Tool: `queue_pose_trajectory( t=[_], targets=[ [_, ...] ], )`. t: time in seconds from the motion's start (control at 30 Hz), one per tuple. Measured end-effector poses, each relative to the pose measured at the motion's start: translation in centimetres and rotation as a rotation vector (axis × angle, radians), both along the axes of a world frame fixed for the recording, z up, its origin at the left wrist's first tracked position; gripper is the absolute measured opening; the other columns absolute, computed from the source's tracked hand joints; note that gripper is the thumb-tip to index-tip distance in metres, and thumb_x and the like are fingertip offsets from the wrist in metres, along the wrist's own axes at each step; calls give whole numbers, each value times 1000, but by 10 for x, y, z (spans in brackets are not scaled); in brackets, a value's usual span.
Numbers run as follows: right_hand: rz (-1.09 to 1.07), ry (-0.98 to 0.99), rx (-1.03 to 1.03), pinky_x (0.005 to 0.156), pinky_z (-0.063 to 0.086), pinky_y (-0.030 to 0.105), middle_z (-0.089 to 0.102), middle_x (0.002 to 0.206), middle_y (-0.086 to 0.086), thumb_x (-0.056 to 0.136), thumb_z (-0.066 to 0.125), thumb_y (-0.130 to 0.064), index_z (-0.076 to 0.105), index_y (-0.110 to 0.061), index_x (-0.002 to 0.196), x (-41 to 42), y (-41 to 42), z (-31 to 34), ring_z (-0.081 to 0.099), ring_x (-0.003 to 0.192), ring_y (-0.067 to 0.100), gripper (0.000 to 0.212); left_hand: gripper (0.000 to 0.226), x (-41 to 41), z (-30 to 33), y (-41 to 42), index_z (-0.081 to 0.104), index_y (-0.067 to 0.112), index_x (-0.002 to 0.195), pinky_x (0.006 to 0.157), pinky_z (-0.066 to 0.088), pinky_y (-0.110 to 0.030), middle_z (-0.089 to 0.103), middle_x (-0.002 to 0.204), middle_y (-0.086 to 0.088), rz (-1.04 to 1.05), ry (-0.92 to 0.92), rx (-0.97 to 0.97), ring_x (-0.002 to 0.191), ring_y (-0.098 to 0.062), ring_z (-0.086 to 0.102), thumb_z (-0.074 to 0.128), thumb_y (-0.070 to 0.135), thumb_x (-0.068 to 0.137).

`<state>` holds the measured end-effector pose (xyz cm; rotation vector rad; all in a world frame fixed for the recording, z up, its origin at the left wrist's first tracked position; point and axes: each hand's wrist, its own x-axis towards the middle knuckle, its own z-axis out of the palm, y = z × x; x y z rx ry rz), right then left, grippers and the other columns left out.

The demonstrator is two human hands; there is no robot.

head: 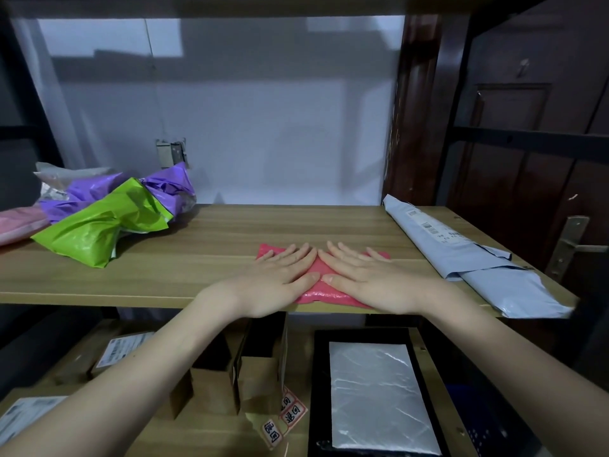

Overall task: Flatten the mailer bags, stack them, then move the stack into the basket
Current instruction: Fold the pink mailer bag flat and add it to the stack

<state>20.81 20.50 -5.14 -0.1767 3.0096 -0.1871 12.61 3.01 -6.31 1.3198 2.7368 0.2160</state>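
Observation:
A pink mailer bag [321,293] lies flat on the wooden shelf [204,245] near its front edge. My left hand [280,275] and my right hand [365,278] press palm-down on it side by side, fingers spread, thumbs nearly touching. At the shelf's left end lies a crumpled pile: a green mailer bag [99,222], a purple mailer bag [164,183], a pale pink one [19,222] and a grey one [56,174]. A long light-blue mailer bag [468,258] lies along the right end. A black basket [318,374] holding a silvery flat bag [379,394] sits on the lower shelf.
Cardboard boxes [217,384] with labels crowd the lower shelf to the left of the basket. A white wall backs the shelf. A dark wooden door with a metal handle [573,247] stands to the right, behind the black rack frame [527,140].

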Motion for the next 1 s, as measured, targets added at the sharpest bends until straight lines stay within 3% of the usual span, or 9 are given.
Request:
queue_pose_trajectory(
  t=[0.83,1.0],
  targets=[
    [-9,-6,10,118,-11,39,-21,155,-11,96,12,-56,-9,-34,148,-1,2,-3,-20,141,0,61,57,3,3,-1,-5,37,148,116,-8,-33,-12,156,14,13,8,-43,144,-8,-12,14,53,97],
    [-15,4,7,119,-10,41,-20,155,-12,95,13,-57,-11,-28,149,-2,2,-4,-19,141,0,66,61,5,2,-1,-8,32,149,117,-7,-30,-10,157,12,27,22,-34,144,-7,-10,16,53,97]
  ],
)
